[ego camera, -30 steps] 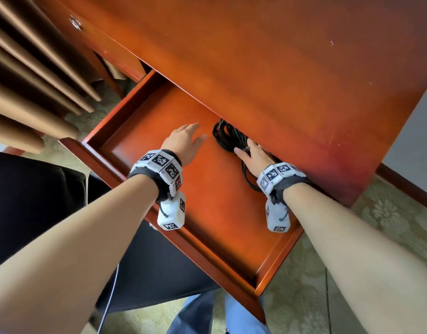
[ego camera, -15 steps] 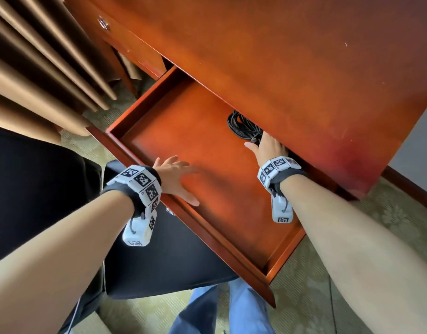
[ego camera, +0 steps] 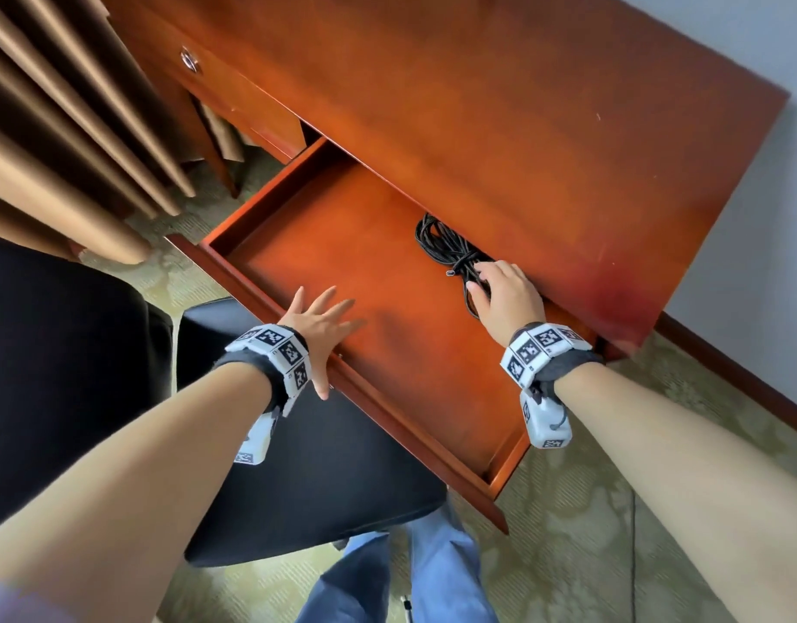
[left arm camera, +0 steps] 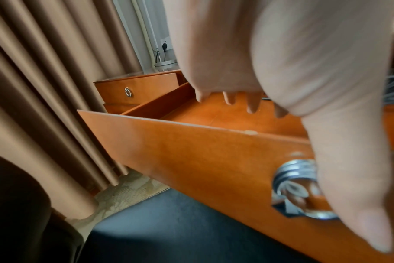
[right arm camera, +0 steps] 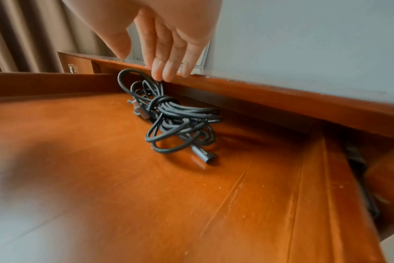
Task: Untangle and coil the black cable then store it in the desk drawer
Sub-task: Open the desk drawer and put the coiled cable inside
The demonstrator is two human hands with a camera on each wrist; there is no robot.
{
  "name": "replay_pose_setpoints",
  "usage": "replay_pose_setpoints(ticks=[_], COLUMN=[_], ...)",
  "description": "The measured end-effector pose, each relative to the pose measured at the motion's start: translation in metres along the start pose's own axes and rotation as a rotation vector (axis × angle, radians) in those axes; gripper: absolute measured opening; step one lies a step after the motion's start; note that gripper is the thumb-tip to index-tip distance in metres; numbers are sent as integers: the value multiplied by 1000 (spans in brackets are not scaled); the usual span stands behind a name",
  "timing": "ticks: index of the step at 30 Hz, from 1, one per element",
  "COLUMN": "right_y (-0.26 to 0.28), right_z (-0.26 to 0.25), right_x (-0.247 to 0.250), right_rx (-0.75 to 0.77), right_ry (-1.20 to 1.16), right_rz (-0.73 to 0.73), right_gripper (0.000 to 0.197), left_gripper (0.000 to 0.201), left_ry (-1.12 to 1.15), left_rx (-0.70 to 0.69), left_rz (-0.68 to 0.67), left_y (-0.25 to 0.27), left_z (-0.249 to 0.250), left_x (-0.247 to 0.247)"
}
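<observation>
Black cable (ego camera: 450, 256), bundled into a loose coil with one turn wrapped round its middle, is lying on the floor of the open drawer (ego camera: 369, 263) at its far right, just under the overhanging edge of the desk (ego camera: 522, 128). Right hand (ego camera: 506, 296) is resting over the near end of the coil with relaxed, nearly straight fingers (right arm camera: 162, 71) touching the top loops, gripping nothing. Left hand (ego camera: 320, 326) is spreading flat over the near front panel of the drawer, fingers splayed and holding nothing, thumb hanging beside the metal ring pull (left arm camera: 301, 186). Storage appears nearly complete, with closing likely to follow. Several loops are standing high in the right wrist view, close beneath the desk edge; pushing the drawer in could be snagging or pinching them there. Fingers lingering on the coil could be getting trapped, and a plug (right arm camera: 202, 154) is sticking out loose.
</observation>
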State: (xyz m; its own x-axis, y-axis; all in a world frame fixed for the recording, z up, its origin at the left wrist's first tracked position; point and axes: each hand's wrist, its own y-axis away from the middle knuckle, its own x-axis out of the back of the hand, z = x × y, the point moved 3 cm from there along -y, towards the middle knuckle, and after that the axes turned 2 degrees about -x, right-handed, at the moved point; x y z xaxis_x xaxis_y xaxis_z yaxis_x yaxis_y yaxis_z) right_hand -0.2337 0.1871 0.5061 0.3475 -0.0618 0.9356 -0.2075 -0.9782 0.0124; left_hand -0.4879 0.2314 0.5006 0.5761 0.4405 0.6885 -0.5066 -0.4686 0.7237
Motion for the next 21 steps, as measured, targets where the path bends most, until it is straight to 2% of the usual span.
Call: replay_pose_setpoints(ticks=[4,9,14,19,21], right_y=[1,1,-3,-14,-19], right_z=[3,14,26,34,35], right_x=[16,29,36,37,35], right_rx=[6,-83,-146,-244,-231], right_ry=[42,82,118,83,124], right_rz=[60,-35,-278,-437,-510], right_gripper=[38,66,93,112,119], left_gripper=[137,142,140,145,149], left_ry=[-52,-34,-39,26,24], left_rx=[38,137,144,85,79], left_rz=[115,263,310,315,331], left_y=[-5,-19,-42,-70,-79], left_z=[5,13,23,21,21], left_x=[15,39,70,99,110])
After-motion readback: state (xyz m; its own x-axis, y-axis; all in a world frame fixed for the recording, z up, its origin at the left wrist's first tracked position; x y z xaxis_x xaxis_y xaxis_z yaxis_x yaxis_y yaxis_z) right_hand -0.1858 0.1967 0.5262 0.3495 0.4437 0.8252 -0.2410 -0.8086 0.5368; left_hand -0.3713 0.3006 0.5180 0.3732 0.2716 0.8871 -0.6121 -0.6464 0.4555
